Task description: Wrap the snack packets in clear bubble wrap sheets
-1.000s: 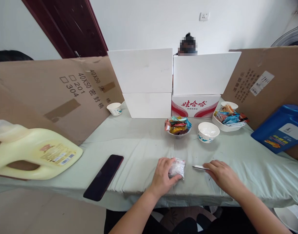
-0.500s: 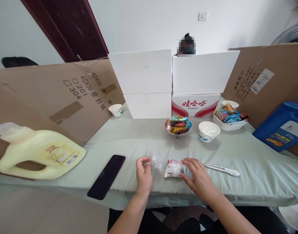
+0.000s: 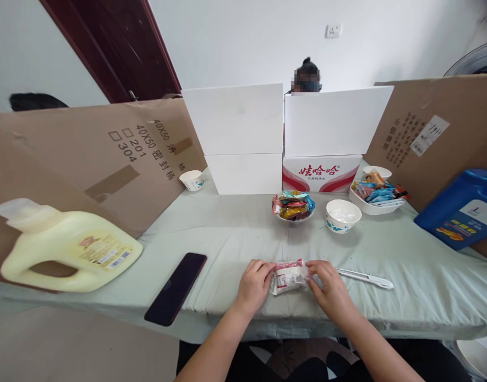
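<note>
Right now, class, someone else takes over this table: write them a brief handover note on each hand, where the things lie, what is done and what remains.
Left hand and right hand both grip the small packet, one at each end, at the table's near edge.
The white knife lies untouched, just right of the right hand.
The phone lies to the left.
Done: packet held in both hands.
Left: the packet looks unopened.

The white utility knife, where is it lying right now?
In the head view the white utility knife lies flat on the green tablecloth, just right of the right hand, which grips a small packet together with the left hand.
</note>
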A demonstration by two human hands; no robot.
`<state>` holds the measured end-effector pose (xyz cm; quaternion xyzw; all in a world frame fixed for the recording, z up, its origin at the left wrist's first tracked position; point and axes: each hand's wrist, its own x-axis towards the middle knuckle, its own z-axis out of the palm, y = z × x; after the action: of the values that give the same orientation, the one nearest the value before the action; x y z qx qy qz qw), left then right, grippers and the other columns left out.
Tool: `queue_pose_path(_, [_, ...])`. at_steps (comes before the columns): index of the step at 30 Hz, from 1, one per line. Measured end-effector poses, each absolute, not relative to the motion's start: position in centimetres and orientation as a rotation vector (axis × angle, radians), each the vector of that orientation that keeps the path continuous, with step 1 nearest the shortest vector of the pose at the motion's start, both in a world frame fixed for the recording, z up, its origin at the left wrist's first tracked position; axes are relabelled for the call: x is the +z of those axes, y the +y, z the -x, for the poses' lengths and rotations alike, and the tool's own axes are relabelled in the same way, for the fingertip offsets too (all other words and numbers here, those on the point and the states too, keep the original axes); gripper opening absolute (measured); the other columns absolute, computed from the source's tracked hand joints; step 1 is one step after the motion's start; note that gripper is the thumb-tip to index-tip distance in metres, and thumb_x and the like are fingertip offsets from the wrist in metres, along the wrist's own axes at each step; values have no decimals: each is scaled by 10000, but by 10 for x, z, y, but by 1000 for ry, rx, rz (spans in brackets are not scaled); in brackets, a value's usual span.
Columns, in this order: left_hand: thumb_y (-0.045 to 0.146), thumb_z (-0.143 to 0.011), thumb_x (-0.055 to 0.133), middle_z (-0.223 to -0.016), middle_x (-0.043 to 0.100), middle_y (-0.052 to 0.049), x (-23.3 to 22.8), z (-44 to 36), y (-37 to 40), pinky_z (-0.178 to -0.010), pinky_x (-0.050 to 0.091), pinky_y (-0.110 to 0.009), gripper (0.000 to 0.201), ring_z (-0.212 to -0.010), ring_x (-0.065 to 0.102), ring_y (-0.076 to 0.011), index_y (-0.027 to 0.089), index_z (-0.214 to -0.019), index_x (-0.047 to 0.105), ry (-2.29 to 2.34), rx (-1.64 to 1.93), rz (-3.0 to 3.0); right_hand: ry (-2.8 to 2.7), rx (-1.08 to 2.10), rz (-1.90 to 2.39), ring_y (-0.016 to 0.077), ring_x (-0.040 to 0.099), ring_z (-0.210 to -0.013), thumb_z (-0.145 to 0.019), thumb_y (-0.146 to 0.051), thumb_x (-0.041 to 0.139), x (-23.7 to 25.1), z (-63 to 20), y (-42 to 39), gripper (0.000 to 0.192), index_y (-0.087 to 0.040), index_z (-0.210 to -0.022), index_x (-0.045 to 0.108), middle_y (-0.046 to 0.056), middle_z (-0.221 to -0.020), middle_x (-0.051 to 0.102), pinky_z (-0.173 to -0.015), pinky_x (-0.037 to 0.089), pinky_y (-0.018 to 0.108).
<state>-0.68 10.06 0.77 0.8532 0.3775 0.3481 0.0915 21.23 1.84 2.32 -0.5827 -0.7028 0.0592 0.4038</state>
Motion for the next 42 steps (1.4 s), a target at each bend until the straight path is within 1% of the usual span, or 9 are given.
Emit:
queue_pose_path(9, [117,-897,472,-944,664,-63,18,14,99,-804,523,-373,226,-894,627,-199,214,-887,676,1148,1284,-2565,-1420,212,1733,243,623,-983,-831,-305,488,-15,-260,-10,138,-227,-899,579,83,-1041,673,-871,493,444])
queue_pose_path(15, [102,-877,478,-936,657,-65,27,16,96,-856,488,-399,194,-963,605,-221,208,-846,638,982,1368,-2650,-1402,-29,1732,251,593,-1011,-862,-251,417,5,-261,-10,190,-221,-934,591,91,-1036,662,-902,465,459])
queue_pose_path(18, [96,-887,452,-1014,673,-67,28,17,94,-908,464,-401,220,-1044,593,-226,214,-929,632,828,1256,-2747,-1495,-64,1646,246,582,-1026,-931,-295,417,23,-248,-6,190,-232,-1004,581,89,-1041,651,-903,455,432])
queue_pose_path(23, [110,-898,429,-1216,629,-121,29,1,103,-970,414,-480,388,-1208,511,-293,175,-1269,523,914,961,-2868,-1822,-49,1612,264,567,-1055,-960,-369,439,31,-223,23,290,-213,-1182,542,95,-1118,650,-915,427,445])
queue_pose_path(28, [104,-890,451,-929,662,-90,41,-3,102,-969,416,-482,281,-956,577,-247,170,-1108,616,845,952,-2937,-2021,-102,1593,233,571,-866,-950,-331,480,37,-220,35,218,-210,-1071,615,59,-870,654,-946,361,497])
queue_pose_path(33, [57,-864,417,-756,603,-43,60,18,65,-716,494,-336,242,-730,556,-181,177,-887,627,683,853,-2882,-2178,4,1392,195,495,-811,-953,-170,433,55,-213,-4,187,-206,-946,616,41,-796,574,-796,396,372])
queue_pose_path(36, [58,-858,438,-963,643,-83,67,22,52,-825,497,-370,267,-933,595,-217,166,-1032,609,669,872,-2901,-2328,127,1316,183,476,-778,-941,-133,427,58,-200,-27,188,-197,-884,594,36,-791,555,-714,387,327])
queue_pose_path(39, [51,-878,428,-1293,563,-111,62,14,58,-1036,381,-482,430,-1288,431,-288,171,-1283,508,736,887,-3058,-2411,235,1294,164,485,-735,-932,-106,415,56,-192,-38,198,-196,-865,579,31,-793,556,-653,386,293])
queue_pose_path(42, [50,-898,407,-1141,640,-74,47,4,72,-1090,319,-499,402,-1206,503,-246,186,-1254,533,805,808,-3107,-2354,313,1324,150,522,-721,-946,-127,396,54,-195,-40,206,-202,-924,587,30,-802,558,-603,395,262])
